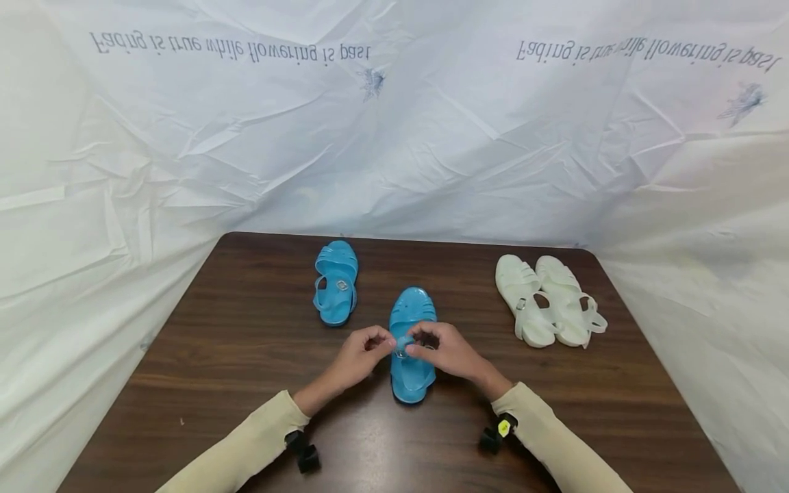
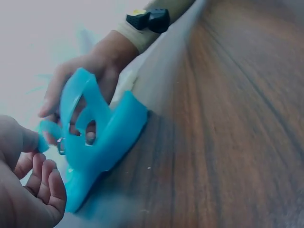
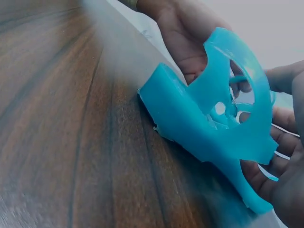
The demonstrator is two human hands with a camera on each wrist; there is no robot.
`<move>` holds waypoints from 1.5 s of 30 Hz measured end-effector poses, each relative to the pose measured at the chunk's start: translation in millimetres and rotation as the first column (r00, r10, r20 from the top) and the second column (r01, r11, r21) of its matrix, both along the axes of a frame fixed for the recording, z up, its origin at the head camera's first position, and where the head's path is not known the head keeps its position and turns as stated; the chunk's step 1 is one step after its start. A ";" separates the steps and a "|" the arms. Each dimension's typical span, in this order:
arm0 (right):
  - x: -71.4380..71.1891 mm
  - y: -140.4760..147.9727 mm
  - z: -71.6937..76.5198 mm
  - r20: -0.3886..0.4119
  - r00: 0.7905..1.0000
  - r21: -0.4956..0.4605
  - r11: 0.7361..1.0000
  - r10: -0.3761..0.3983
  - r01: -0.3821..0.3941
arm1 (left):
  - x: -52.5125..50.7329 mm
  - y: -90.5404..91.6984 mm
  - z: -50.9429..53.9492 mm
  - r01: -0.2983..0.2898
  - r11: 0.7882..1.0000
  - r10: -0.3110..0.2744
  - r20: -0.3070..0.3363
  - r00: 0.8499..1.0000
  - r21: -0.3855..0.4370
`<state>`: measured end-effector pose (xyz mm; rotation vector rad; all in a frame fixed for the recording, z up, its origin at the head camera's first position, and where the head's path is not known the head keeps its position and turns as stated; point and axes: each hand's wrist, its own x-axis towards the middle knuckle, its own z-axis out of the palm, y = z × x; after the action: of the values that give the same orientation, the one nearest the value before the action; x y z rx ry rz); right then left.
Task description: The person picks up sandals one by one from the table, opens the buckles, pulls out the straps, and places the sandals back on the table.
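A blue sandal (image 1: 411, 383) lies on the table in front of me, toe pointing away, in the head view. Above its middle, my left hand (image 1: 364, 355) pinches the blue strap (image 2: 46, 137) between thumb and fingers, at the sandal's left side. From the other side my right hand (image 1: 448, 350) holds the strap near the metal buckle (image 1: 401, 354). In the right wrist view the sandal's heel and side strap (image 3: 259, 85) stand before the right hand and partly hide the fingers. Whether the strap passes through the buckle cannot be made out.
Another blue sandal (image 1: 336, 284) lies farther back to the left. A pair of white sandals (image 1: 535, 301) stands side by side at the back right of the brown wooden table (image 1: 259, 301). White sheeting (image 1: 394, 137) hangs behind and at both sides.
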<state>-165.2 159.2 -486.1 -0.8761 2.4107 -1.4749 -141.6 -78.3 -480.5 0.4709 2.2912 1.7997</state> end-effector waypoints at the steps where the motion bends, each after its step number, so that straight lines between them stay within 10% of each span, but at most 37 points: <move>1: -0.1 -0.3 0.1 -0.006 1.000 0.011 1.000 0.003 -0.003 | -0.2 -1.5 1.7 -0.011 1.000 0.011 0.017 1.000 0.010; 16: 0.6 9.2 0.1 -0.056 0.998 0.091 0.996 -0.006 0.011 | -1.7 -39.4 0.8 -0.028 0.995 0.039 0.119 0.992 -0.094; 27: 0.0 7.0 3.1 -0.010 0.996 0.099 0.992 -0.083 0.084 | -7.2 -8.3 5.1 0.068 0.969 -0.101 -0.130 0.986 -0.237; 35: 1.5 -1.8 4.3 0.018 0.995 0.062 0.993 -0.098 0.097 | -7.3 8.8 5.5 0.069 0.957 -0.114 -0.146 0.983 -0.281; 45: 20.3 -11.1 44.0 0.057 0.995 0.026 0.996 -0.084 0.083 | -5.1 15.0 -4.1 0.040 0.945 -0.101 -0.175 0.979 -0.323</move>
<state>-144.9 148.1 -442.1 -0.7255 2.4449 -1.4764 -146.7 -63.3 -484.7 0.6815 2.5915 1.3650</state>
